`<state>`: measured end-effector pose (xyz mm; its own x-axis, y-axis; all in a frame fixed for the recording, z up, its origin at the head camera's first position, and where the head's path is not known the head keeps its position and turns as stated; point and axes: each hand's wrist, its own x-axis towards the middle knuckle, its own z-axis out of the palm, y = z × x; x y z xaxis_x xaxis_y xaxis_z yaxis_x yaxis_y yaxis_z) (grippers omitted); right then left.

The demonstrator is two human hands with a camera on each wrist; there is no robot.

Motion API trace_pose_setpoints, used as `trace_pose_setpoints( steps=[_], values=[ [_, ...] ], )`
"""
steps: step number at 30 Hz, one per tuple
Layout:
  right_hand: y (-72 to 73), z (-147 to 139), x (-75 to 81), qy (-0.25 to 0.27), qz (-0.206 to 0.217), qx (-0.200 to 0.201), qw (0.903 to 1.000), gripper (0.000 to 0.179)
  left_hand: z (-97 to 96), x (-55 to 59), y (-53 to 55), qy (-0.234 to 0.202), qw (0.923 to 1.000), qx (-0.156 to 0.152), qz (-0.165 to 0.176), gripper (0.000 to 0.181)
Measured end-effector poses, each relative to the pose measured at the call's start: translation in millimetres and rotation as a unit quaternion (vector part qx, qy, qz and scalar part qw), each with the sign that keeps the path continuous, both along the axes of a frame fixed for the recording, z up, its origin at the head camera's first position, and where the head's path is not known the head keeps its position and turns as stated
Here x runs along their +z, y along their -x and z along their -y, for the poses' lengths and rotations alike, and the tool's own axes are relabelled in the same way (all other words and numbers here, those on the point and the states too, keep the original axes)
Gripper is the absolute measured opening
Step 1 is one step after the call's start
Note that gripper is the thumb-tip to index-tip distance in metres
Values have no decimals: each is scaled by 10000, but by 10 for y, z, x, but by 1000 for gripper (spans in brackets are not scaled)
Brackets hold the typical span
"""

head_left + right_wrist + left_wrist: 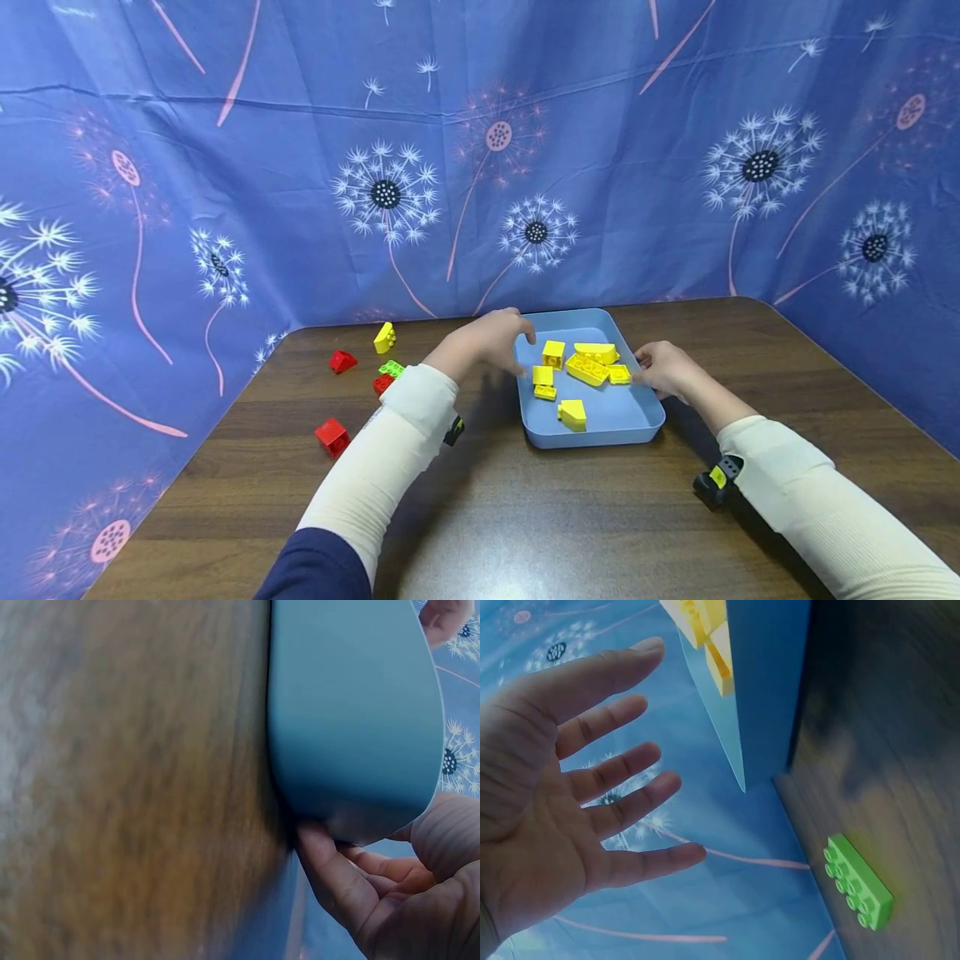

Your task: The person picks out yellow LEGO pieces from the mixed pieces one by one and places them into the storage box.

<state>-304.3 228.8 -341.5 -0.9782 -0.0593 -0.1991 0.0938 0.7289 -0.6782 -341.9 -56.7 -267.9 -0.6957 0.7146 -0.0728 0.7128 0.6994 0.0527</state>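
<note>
A light blue plastic tray (626, 417) stands on the table with several yellow toy building bricks (587, 369) inside. At its left side hovers my left hand (487, 342), fingers spread and nothing held; the left wrist view shows the bare palm beside the tray's outer wall (769, 690). My right hand (667, 371) grips the tray's right side. Seen from the right wrist, its fingers (337, 877) curl at the bottom edge of the tray, while the thumb is up near the rim and partly hidden.
Left of the tray, on the wooden table (480, 517), lie a green brick (859, 883), a red block (332, 437), a red wedge (342, 361), another red brick (382, 383) partly behind the left sleeve, and a yellow piece (385, 337). A blue dandelion-print cloth (450, 275) hangs behind.
</note>
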Motion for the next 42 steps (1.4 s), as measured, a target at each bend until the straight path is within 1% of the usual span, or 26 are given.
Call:
trace_pose_setpoints(
  steps=[3,11,13,16,20,23,27,28,29,30,34,35,36,39,42],
  values=[
    [-4,-4,-6,-31,16,-25,10000,50,82,-15,29,-152,9999,29,-30,51],
    [-6,-20,-7,6,13,-40,10000,49,321,8,131,-457,9986,271,-39,51],
    [-3,-18,-7,18,22,-51,10000,49,391,3,156,-553,9977,381,-11,49],
    [-1,-16,-12,25,42,-49,10000,48,504,-19,184,-713,9952,661,78,44],
    [-5,-15,-12,28,65,-58,10000,48,663,-58,226,-810,9920,957,130,42],
    [-7,-13,-5,14,51,-66,10000,48,782,-77,273,-797,9909,1077,101,41],
    [-4,-7,6,-4,47,-65,10000,50,949,-73,355,-870,9879,1282,113,41],
    [-3,-7,8,-7,51,-59,10000,50,997,-75,384,-908,9874,1295,88,41],
    [-5,-8,10,-8,46,-46,10000,50,1049,-88,417,-1014,9872,1230,-27,39],
    [-4,-10,10,-2,45,-41,10000,50,1090,-83,446,-1069,9861,1270,-21,39],
    [5,-23,8,15,27,-35,10000,50,1218,-72,560,-1229,9796,1590,51,40],
    [7,-24,7,21,20,-41,10000,51,1245,-68,583,-1258,9764,1752,102,40],
    [11,-23,5,22,24,-52,10000,51,1264,-48,597,-1230,9717,2002,247,41],
    [12,-16,2,14,46,-69,10000,51,1356,-58,650,-1319,9614,2392,325,40],
    [19,-5,-1,7,45,-57,10000,49,1454,-98,698,-1369,9515,2729,382,39]
  ],
)
